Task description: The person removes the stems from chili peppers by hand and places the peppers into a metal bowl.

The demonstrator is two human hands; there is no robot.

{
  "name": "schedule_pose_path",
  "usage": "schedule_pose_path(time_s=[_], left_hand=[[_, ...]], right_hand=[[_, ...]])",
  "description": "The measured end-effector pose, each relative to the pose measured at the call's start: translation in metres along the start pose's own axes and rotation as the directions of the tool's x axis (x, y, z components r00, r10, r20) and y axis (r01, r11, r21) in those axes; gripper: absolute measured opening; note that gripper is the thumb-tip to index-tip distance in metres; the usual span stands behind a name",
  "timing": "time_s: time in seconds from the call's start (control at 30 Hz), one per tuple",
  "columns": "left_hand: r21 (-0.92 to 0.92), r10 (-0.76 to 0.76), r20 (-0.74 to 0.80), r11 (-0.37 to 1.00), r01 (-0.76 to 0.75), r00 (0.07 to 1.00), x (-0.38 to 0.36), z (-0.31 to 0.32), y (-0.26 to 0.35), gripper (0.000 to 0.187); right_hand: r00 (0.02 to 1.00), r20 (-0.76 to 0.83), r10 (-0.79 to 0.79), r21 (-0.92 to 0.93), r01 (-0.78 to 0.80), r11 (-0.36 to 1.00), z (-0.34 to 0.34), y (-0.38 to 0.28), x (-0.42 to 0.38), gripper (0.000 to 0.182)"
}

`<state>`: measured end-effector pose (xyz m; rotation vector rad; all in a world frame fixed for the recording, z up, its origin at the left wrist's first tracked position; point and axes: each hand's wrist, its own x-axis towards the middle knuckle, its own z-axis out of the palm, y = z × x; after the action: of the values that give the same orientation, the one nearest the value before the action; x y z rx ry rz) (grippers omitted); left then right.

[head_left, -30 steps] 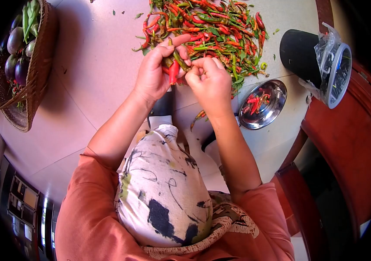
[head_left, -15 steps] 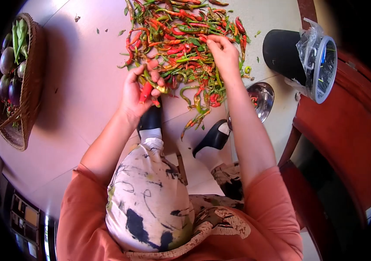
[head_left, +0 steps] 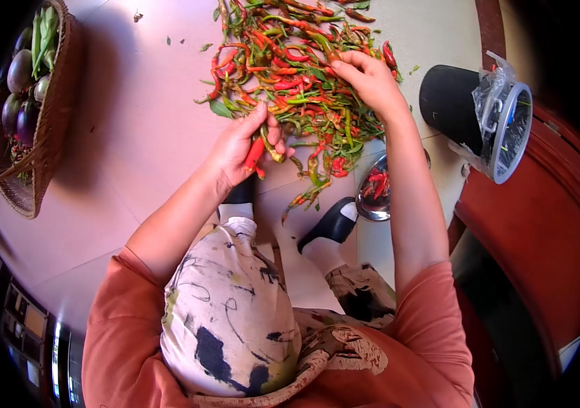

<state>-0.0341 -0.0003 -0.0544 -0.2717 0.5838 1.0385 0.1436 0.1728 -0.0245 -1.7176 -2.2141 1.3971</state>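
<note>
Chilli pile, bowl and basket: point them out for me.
Chilli pile [head_left: 291, 84], head view, on the chillies at its middle.
Bowl [head_left: 371, 211], head view, on its bare lower wall.
Basket [head_left: 65, 88], head view, on its woven side.

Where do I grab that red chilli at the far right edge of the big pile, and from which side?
Pinch the red chilli around its middle, probably with finger and thumb across its narrow width, since it is long and thin. Come from the right: there is open floor on that side, while the pile crowds its left.
</note>
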Motion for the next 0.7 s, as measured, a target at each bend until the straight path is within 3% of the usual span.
schedule_pose_path(time_s=[0.03,0.1,0.17,0.2,0.23,0.3,0.43,0.5,0.7], left_hand=[[-0.01,-0.006,0.008,1.0,0.006,1.0,0.002,0.0,0.001,0.032],[0.089,0.01,-0.08,0.996,-0.003,0.997,0.006,-0.002,0.002,0.032],[0.046,0.038,-0.041,0.998,-0.036,0.998,0.009,0.002,0.003,0.031],[0.108,0.061,-0.062,0.993,-0.054,0.996,0.008,0.006,0.006,0.03],[0.172,0.086,-0.083,0.982,-0.071,0.993,0.007,0.009,0.01,0.028],[0.203,0.088,-0.109,0.977,-0.065,0.99,0.006,0.014,0.016,0.029],[0.346,0.11,-0.053,0.934,-0.085,0.993,0.013,0.016,0.026,0.038],[0.375,0.06,0.076,0.923,-0.085,0.995,0.015,0.019,0.028,0.036],[0.381,0.003,0.151,0.923,-0.061,0.989,0.018,0.023,0.028,0.033]], right_hand=[[0.986,0.122,0.115,0.397,-0.154,0.905,-0.003,-0.006,-0.014,0.026],[0.98,0.187,0.062,0.615,-0.166,0.77,0.0,-0.003,-0.036,0.029],[0.971,0.227,0.076,0.863,-0.237,0.447,0.013,-0.015,-0.059,0.031],[0.969,0.246,0.027,0.897,-0.238,0.371,0.016,-0.016,-0.067,0.032],[0.962,0.263,0.077,0.92,-0.274,0.281,0.021,-0.021,-0.074,0.032],[0.931,0.364,-0.022,0.928,-0.361,0.094,0.029,-0.017,-0.081,0.033],[0.911,0.41,0.05,0.911,-0.412,0.023,0.045,-0.026,-0.094,0.035],[0.89,0.452,-0.055,0.889,-0.454,-0.057,0.051,-0.026,-0.099,0.036],[0.86,0.507,-0.055,0.86,-0.509,-0.038,0.063,-0.028,-0.106,0.037]])
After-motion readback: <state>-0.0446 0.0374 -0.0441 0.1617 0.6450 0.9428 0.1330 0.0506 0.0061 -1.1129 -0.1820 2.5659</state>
